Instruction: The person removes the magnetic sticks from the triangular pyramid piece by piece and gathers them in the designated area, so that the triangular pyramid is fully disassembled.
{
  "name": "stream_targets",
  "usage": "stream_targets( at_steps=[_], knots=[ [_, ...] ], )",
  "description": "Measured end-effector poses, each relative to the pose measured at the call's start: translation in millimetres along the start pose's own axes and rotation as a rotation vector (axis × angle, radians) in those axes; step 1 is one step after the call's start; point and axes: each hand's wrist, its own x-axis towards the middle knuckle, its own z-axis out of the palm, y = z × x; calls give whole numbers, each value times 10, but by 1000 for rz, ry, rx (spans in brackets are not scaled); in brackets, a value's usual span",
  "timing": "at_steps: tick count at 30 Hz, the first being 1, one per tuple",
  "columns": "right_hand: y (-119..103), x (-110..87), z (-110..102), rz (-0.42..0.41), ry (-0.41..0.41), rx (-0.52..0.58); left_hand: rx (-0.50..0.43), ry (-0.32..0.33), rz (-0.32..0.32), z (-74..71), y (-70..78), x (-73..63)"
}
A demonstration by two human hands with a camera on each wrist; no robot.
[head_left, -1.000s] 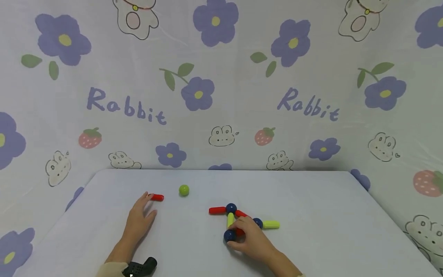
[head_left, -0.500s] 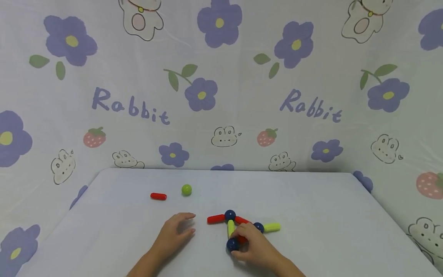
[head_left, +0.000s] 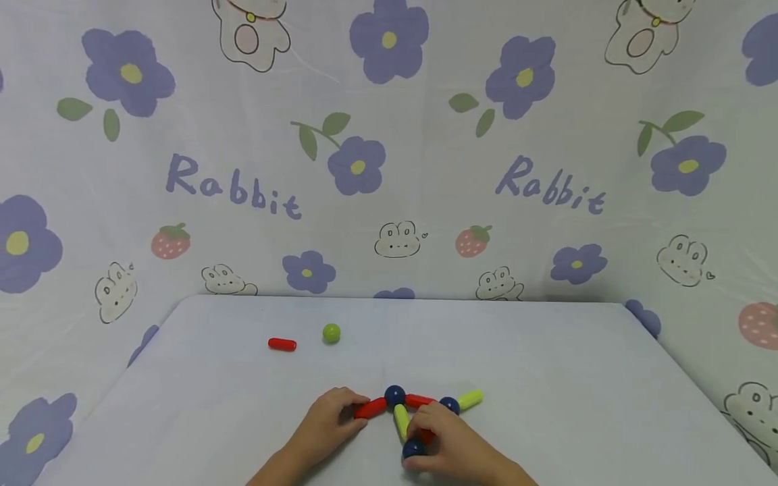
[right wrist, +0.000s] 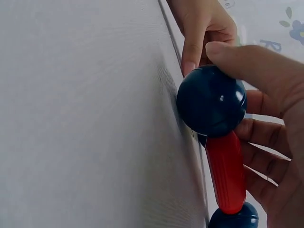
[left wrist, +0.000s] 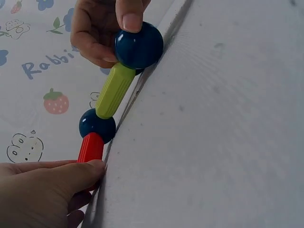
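Note:
A joined figure of magnetic rods and balls lies on the white table. My left hand (head_left: 328, 425) pinches the free end of its left red rod (head_left: 373, 408), which meets the far navy ball (head_left: 394, 395). My right hand (head_left: 458, 449) grips the near navy ball (right wrist: 211, 100), its thumb lying on top. A yellow-green rod (left wrist: 115, 90) links these two balls. Another red rod (right wrist: 225, 173) runs from the near ball, partly hidden by my right hand in the head view. From the right navy ball (head_left: 449, 405), a second yellow-green rod (head_left: 471, 399) sticks outward.
Farther back on the left of the table (head_left: 547, 358), a loose red rod (head_left: 282, 344) lies beside a green ball (head_left: 331, 333). A patterned cloth (head_left: 425, 175) hangs behind the table's back edge.
My left hand has left the loose red rod, moved right and nearer, and taken the figure's left red rod. The figure has turned and shifted slightly nearer, my right hand still gripping it.

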Motion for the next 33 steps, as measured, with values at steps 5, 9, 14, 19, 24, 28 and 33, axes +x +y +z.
stream_targets(
  at_steps=[5, 9, 14, 19, 24, 28, 33],
  knots=[
    [35, -24, -57, -31, 22, -82, -5, -10, 24, -14, 2, -2],
    [117, -56, -134, -59, 72, -170, -14, -17, 42, -8, -6, -4],
    [250, -79, -222, -30, 120, -191, -36, -58, 59, 9, -15, -12],
    [358, -120, -312, -3, 144, -126, -63, -98, 83, 5, 27, -32],
    [443, -155, -401, -10, 158, -76, -96, -177, 81, 2, 105, -45],
    [452, -152, -446, 13, 137, -80, -86, -212, 73, 1, 156, -39],
    [315, -95, -426, 37, 90, -75, -66, -212, 85, -8, 172, -47]
  ],
)
